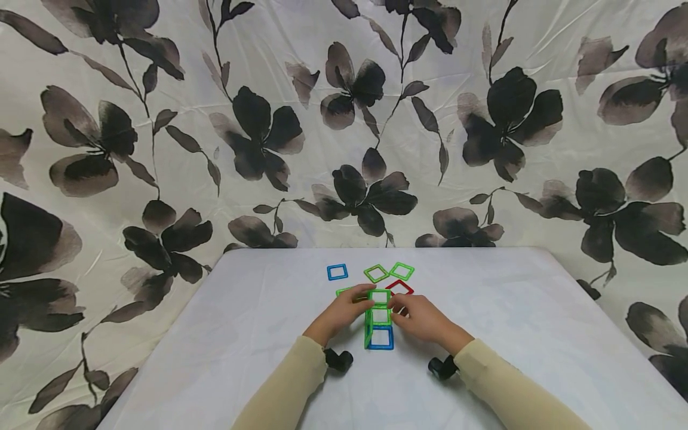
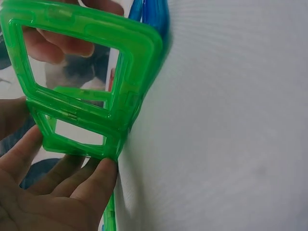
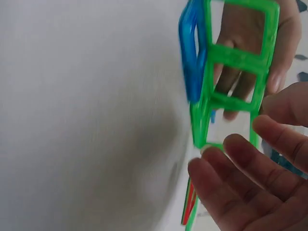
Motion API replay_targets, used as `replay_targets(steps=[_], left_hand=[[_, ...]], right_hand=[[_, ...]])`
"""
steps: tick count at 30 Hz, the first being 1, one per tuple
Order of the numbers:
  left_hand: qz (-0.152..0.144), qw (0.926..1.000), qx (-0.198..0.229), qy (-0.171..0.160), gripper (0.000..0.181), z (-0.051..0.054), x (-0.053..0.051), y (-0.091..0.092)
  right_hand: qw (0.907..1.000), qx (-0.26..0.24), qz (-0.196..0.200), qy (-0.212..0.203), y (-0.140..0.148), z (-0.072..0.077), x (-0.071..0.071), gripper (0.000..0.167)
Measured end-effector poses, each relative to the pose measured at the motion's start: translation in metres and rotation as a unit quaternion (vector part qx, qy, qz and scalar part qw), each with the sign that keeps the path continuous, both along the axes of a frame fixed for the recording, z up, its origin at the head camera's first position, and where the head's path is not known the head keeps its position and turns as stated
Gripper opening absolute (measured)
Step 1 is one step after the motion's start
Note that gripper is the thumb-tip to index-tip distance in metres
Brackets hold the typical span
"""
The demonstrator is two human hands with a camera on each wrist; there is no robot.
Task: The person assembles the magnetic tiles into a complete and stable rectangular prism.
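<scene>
On a wide white table [image 1: 242,310], bare surface stretches beyond both forearms to the side edges; the far edge meets a white cloth backdrop [image 1: 188,36] with dark flowers. At centre stands a joined structure of translucent green plastic square frames [image 1: 380,307], with a blue square [image 1: 381,347] at its near end. The left hand [image 1: 345,312] holds its far part between thumb and fingers; the right hand [image 1: 424,319], fingers relaxed, is beside it. Loose blue [image 1: 338,279], green [image 1: 383,278] and red frames [image 1: 407,285] lie beyond.
</scene>
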State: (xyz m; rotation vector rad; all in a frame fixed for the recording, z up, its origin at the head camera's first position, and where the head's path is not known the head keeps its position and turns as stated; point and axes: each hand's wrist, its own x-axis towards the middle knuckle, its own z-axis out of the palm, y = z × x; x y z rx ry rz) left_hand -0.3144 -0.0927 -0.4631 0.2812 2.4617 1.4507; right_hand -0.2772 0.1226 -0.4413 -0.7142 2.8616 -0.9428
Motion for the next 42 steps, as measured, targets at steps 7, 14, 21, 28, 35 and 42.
replay_targets(steps=[7, 14, 21, 28, 35, 42], left_hand=[[0.000, 1.0000, 0.002, 0.003, 0.045, 0.001, 0.001, -0.001], [0.011, 0.9999, -0.002, -0.001, 0.045, 0.001, 0.003, 0.000], [0.018, 0.9998, 0.004, 0.004, 0.044, 0.001, 0.002, 0.002], [0.020, 0.9997, 0.002, 0.011, 0.044, 0.002, 0.003, 0.004], [0.022, 0.9997, -0.004, 0.012, 0.045, 0.001, 0.005, 0.004], [0.019, 0.9997, -0.009, 0.012, 0.045, 0.003, 0.005, 0.004]], right_hand=[[0.9983, 0.040, -0.042, 0.005, 0.003, -0.002, -0.015, 0.017], [0.9966, 0.066, -0.040, 0.032, 0.004, -0.002, -0.026, 0.020], [0.9935, 0.098, -0.047, 0.033, 0.003, -0.004, -0.036, 0.021], [0.9907, 0.127, -0.048, 0.014, 0.004, -0.007, -0.045, 0.024], [0.9886, 0.142, -0.048, 0.014, 0.006, -0.011, -0.048, 0.026], [0.9858, 0.159, -0.054, 0.008, 0.007, -0.011, -0.051, 0.025]])
